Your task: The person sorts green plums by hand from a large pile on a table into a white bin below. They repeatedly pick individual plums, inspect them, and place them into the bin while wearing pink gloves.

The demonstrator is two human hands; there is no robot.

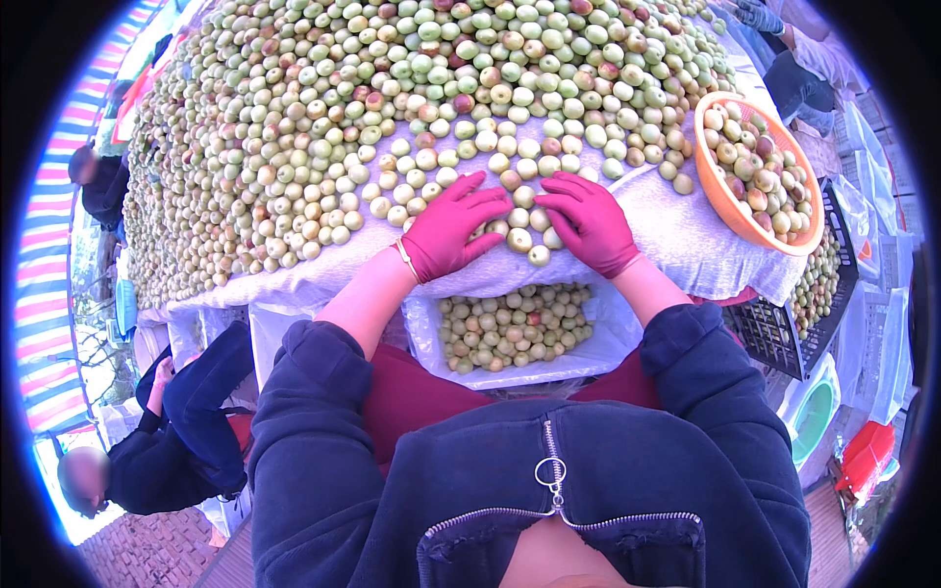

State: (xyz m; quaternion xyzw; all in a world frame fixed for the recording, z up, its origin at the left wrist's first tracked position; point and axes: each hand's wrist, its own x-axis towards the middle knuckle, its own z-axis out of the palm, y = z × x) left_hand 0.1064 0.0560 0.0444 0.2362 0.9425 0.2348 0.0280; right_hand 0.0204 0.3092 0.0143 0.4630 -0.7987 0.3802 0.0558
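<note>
Both my hands wear magenta gloves and rest low over a cloth-covered table heaped with green and reddish jujubes [412,66]. My left hand [457,226] has its fingers apart and curved, touching a few fruits beside its fingertips. Opposite it, my right hand [590,223] bends its fingers towards the same spot, close against some fruits. Between the hands lies a small group of loose jujubes [519,239], running towards the table's near edge. Neither hand lifts a fruit that I can see, though what is under the palms is hidden.
Below the table edge, a plastic-lined bin [614,353] holds more jujubes. An orange basket [706,173] of fruit stands at the table's right, above a black crate [768,338]. A person [158,448] sits at lower left; other people are beyond. The pale cloth [669,228] drapes over the edge.
</note>
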